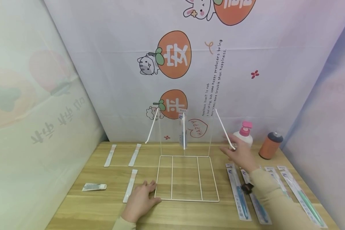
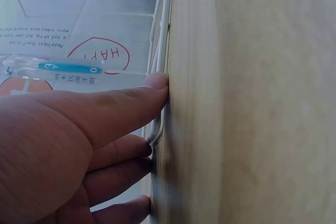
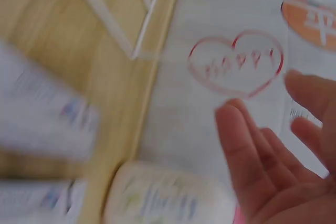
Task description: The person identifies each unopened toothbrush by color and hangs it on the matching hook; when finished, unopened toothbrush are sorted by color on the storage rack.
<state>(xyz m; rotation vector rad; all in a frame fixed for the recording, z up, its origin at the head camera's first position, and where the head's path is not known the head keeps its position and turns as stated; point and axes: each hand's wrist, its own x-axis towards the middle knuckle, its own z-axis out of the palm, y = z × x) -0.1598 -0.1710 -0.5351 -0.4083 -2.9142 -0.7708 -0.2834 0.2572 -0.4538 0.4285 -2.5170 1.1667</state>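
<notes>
A white wire rack point(image 1: 187, 200) with several hooks stands on the wooden table. A packaged toothbrush point(image 1: 181, 137) hangs from its middle hook, and its blue handle appears in the left wrist view. My left hand point(image 1: 140, 201) rests at the rack's front left corner, thumb and fingertips touching the base wire and the table. Behind the rack's right hook point(image 1: 225, 129) is my right hand point(image 1: 242, 155), in front of the pump bottle point(image 1: 242, 137). In the right wrist view my right hand point(image 3: 283, 166) has its fingers spread and holds nothing.
Several packaged toothbrushes point(image 1: 238, 191) lie at the right, partly under my right forearm. An orange can with a dark top point(image 1: 270, 146) stands at the back right. Several slim white sachets point(image 1: 130, 185) and a small tube point(image 1: 94, 187) lie at the left. A printed cloth hangs behind.
</notes>
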